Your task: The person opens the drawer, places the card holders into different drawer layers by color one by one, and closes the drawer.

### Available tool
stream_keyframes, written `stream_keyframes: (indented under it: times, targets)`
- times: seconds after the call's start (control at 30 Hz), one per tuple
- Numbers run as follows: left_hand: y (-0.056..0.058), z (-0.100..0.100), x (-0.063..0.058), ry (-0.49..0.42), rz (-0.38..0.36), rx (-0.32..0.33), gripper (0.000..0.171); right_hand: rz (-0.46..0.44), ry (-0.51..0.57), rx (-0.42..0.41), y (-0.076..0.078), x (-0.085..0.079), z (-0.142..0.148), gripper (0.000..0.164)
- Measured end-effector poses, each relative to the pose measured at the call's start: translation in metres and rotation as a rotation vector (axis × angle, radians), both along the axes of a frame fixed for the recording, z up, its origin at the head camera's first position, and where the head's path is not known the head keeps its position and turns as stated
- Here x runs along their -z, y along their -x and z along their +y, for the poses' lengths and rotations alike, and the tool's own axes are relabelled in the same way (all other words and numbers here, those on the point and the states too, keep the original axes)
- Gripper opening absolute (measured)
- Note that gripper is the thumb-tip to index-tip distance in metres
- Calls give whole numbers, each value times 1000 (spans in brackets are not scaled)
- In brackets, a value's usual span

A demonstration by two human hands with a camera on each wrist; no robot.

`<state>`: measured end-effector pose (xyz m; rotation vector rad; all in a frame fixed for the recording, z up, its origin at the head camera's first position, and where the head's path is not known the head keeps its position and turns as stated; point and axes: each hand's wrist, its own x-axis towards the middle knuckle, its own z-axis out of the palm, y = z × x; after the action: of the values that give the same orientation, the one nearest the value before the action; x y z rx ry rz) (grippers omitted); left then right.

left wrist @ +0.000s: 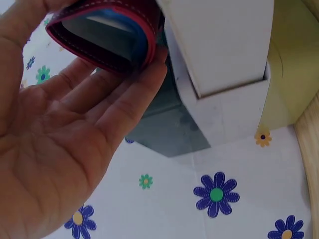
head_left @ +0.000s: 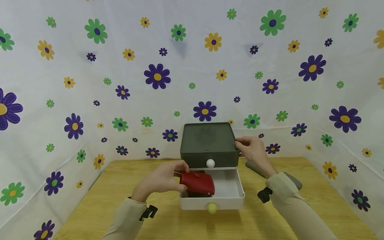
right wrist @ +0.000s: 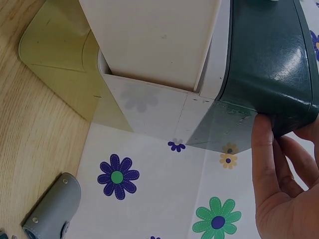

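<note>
In the head view, my left hand point(head_left: 163, 178) holds a red leather case point(head_left: 198, 183) with thumb and fingers curved around its left end. The case lies tilted over the left part of a pulled-out white drawer point(head_left: 228, 204). Its open end shows a blue lining in the left wrist view. My right hand point(head_left: 253, 151) touches the right side of the dark green top tier point(head_left: 208, 138) with its fingertips, near the upper edge. In the right wrist view, those fingers point(right wrist: 264, 149) press on the green side wall.
Below the white tier sits a yellow-green tier point(right wrist: 60, 64). A yellow knob point(head_left: 212, 208) is on the drawer front, a white knob point(head_left: 210, 163) on the green tier. Behind my right forearm lies a grey case point(right wrist: 55, 204) on the wooden table point(head_left: 99, 196). Flowered cloth point(head_left: 186, 66) surrounds the table.
</note>
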<state>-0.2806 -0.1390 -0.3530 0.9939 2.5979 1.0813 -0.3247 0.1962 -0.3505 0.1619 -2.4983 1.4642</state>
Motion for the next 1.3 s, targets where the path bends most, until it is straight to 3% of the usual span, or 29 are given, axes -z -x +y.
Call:
stream_keyframes:
  times: [0.43,0.7,0.93,1.3]
  targets:
    - [-3,43,7,150,136,-25,37,6,-6,-4,0,0,0,32]
    - [-2,61,12,220,176,26,40,2,1,4,-1,1,0,32]
    - [-1,71,18,287,277,70,40,14,0,9,-1,2,0,32]
    - [-4,66,25,207,375,-19,30,20,-6,6,0,1,0,32]
